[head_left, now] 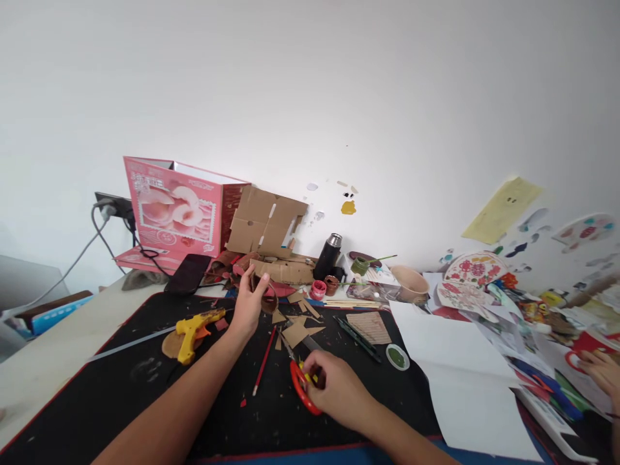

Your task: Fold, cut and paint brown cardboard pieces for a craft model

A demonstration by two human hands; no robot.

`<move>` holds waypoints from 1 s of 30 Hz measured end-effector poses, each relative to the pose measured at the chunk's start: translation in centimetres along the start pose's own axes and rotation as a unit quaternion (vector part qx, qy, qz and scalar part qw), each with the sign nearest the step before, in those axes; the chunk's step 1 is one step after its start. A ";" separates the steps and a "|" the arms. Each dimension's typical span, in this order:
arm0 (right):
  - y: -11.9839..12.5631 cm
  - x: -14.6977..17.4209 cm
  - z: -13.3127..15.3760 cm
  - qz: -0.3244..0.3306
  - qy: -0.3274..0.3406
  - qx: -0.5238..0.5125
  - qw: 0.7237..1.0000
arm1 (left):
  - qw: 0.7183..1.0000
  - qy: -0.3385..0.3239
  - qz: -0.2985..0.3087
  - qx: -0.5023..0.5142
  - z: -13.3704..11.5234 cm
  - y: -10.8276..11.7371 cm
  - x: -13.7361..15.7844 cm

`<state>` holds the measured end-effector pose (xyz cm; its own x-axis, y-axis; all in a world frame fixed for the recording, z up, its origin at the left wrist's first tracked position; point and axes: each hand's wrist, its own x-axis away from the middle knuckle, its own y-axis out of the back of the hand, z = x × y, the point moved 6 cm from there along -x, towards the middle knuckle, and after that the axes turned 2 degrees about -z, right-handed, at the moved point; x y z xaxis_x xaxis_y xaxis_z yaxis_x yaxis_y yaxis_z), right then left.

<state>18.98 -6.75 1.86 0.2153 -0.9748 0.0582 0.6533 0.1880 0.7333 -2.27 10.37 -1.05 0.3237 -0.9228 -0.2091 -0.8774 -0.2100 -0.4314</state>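
Observation:
My left hand [252,300] reaches over the far middle of the black mat, its fingers closed round a curled brown strip [270,302], which they partly cover. Closer to me, my right hand [339,391] is closed at the handles of the red-handled scissors [305,395]; its fingers hide part of the grip. Some yellow shows between the fingers and the red loop. The scissor blades point away from me, towards cut cardboard scraps [294,332]. A red pencil [264,361] lies left of the scissors.
A yellow glue gun [194,332] lies on the mat at left. Behind stand a pink box [177,213], cardboard [266,219], a black flask [328,256] and paint jars [318,290]. White paper [460,361] covers the right side. Another person's hand [600,368] shows at far right.

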 end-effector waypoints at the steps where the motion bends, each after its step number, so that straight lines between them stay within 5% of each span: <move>1: 0.2 0.2 -0.9 -0.004 -0.035 -0.081 0.996 | 1.000 -0.002 -0.001 -0.009 -0.1 0.0 0.1; 5: -0.3 1.2 -3.9 0.014 -0.154 -0.327 0.932 | 0.999 -0.015 0.005 -0.039 -0.9 -0.4 0.7; 9: -1.3 2.1 -4.5 0.039 -0.192 -0.429 0.882 | 0.997 -0.030 0.022 -0.062 -1.2 -0.7 1.0; 17: -2.5 2.0 -3.8 0.098 -0.169 -0.408 0.892 | 0.995 -0.038 0.030 -0.086 -0.8 -0.6 0.8; 30: -3.0 2.8 -2.5 0.147 -0.119 -0.487 0.852 | 0.994 -0.041 0.037 -0.090 -0.9 -0.9 1.2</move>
<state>19.46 -9.76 -1.82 0.3967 -0.8432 0.3628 0.9140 0.3261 -0.2414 -1.40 9.18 -0.12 0.2777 -0.9098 -0.3085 -0.9466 -0.2044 -0.2492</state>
